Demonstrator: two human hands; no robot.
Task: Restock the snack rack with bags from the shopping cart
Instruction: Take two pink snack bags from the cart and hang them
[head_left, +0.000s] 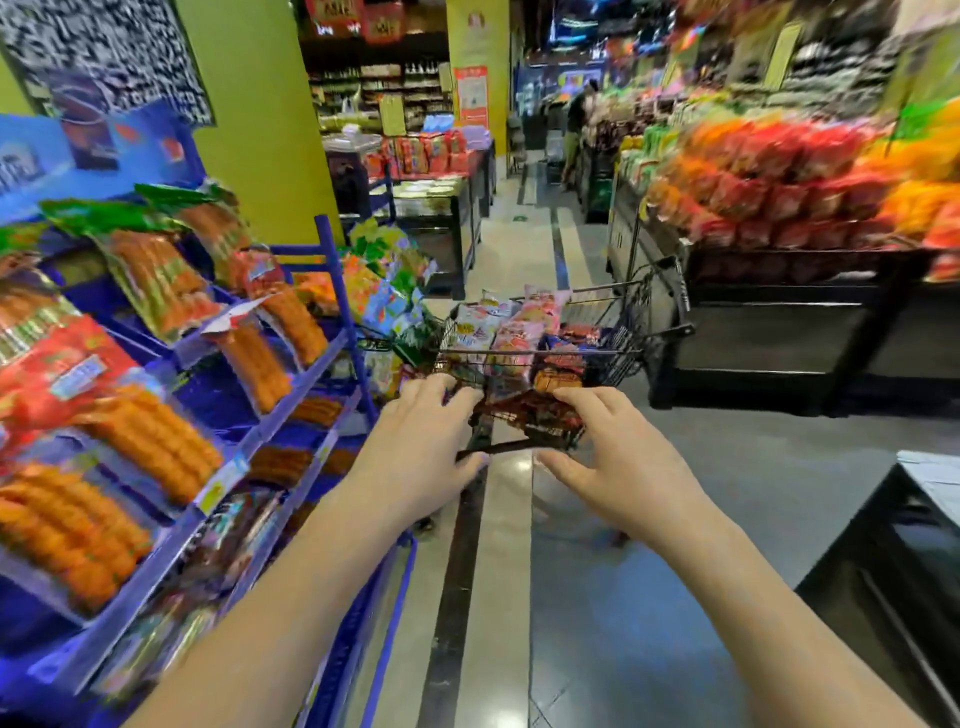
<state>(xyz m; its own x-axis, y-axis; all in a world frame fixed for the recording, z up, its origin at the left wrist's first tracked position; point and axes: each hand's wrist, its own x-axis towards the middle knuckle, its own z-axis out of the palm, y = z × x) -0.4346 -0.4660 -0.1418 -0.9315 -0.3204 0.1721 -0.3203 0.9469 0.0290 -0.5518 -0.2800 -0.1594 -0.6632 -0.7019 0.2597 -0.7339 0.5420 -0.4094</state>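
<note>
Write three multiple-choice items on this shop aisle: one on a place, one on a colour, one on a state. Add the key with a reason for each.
1. Where does the black wire shopping cart stand?
A. Just right of the far end of the tiered snack rack
B. On top of the rack
C. Behind the person

2. What colour is the rack's frame?
A. White
B. Blue
C. Red

3. What is the state of the dark red-brown snack bag?
A. Lying on the floor
B. Lying on a rack shelf
C. Held in both hands

Key:
1 A: the cart stands past the rack's end post, on its right.
2 B: the posts and shelf rails are blue.
3 C: the left hand and right hand grip the bag's two ends in front of the cart.
</note>
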